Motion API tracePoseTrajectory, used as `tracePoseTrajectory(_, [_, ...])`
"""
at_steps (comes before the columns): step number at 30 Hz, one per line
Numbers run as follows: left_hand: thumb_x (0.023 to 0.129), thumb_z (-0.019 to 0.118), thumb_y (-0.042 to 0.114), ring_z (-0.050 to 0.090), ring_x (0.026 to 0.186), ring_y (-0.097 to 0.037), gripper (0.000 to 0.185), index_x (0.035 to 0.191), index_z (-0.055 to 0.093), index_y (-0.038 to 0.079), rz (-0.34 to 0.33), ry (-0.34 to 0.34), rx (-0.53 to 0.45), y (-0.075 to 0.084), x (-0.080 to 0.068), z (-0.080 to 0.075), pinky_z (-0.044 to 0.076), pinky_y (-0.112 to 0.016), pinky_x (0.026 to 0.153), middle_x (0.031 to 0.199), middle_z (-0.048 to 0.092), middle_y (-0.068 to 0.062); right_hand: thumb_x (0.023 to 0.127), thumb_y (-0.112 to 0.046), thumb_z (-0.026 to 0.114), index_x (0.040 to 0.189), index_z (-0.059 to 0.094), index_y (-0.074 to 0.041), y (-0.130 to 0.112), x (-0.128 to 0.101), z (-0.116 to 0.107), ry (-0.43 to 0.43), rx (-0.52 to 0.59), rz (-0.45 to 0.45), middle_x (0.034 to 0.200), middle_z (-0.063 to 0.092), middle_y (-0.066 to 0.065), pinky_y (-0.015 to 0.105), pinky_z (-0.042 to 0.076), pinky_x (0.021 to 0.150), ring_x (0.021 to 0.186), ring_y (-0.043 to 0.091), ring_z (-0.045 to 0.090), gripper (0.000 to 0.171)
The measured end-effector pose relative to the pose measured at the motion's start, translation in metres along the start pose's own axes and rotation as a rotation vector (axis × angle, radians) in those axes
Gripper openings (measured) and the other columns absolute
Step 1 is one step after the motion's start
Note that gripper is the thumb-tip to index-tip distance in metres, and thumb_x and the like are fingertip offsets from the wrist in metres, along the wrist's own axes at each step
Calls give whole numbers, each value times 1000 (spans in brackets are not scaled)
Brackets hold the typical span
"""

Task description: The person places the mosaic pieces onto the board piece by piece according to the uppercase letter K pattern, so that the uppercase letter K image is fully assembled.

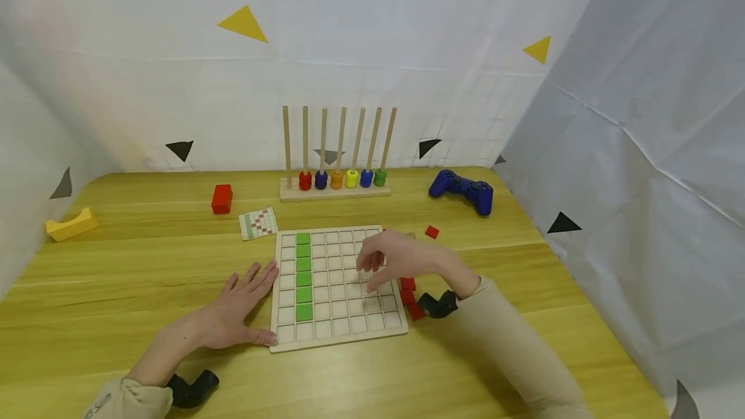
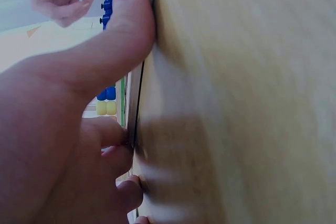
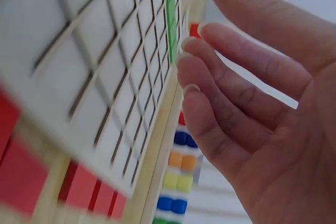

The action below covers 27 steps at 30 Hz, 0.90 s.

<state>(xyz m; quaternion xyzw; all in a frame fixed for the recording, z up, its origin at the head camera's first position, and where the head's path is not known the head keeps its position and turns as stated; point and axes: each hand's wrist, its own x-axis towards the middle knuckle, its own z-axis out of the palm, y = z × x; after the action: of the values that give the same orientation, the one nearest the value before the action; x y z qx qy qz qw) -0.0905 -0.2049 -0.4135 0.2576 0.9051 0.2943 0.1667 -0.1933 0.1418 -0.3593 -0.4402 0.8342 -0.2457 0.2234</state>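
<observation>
A pale wooden grid board (image 1: pixel 340 345) lies on the table, with several green square tiles (image 1: pixel 304 279) in a line down its second column from the left. My left hand (image 1: pixel 233 315) rests at the board's left edge, fingers spread, thumb at the near corner. Over the right part of the board hovers my right hand (image 1: pixel 401 256), its fingers loosely bent and the thumb apart from them. Nothing shows between these fingers (image 3: pixel 202 114) in the right wrist view. Red square tiles (image 1: pixel 408 297) lie along the board's right edge, partly hidden by the right hand and wrist.
Behind the board stands a bead rack (image 1: pixel 334 194) with upright pegs. A small pattern card (image 1: pixel 258 224) and a red block (image 1: pixel 222 199) are at back left, a yellow curved block (image 1: pixel 72 225) farther left. A blue game controller (image 1: pixel 462 191) and a lone red tile (image 1: pixel 432 231) lie right.
</observation>
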Motion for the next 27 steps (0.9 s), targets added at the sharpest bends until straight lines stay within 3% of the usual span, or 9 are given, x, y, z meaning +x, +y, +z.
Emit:
tracePoseTrajectory(7, [81,74,57,-4,151,-49,116,159,11,0,2,-1,1,-1,0,1,-3,-73,113,167,3,-20,81,-24,84,111,70,-5,24,-38,-12,49,36,-4,99,69,9,38,56,80,86,22,64,38])
tracePoseTrajectory(16, [81,74,56,-5,151,-49,116,159,11,0,1,-2,-6,1,-1,0,-3,-72,113,167,3,-20,79,-29,86,115,70,-8,49,-78,-18,57,52,113,108,70,6,38,54,84,92,23,64,45])
tracePoseTrajectory(27, [81,74,56,-5,151,-49,115,159,11,-1,14,2,-13,0,0,0,-4,-73,113,167,3,-21,79,-25,86,116,70,-9,73,-107,-13,70,65,129,107,69,6,42,54,85,94,26,64,42])
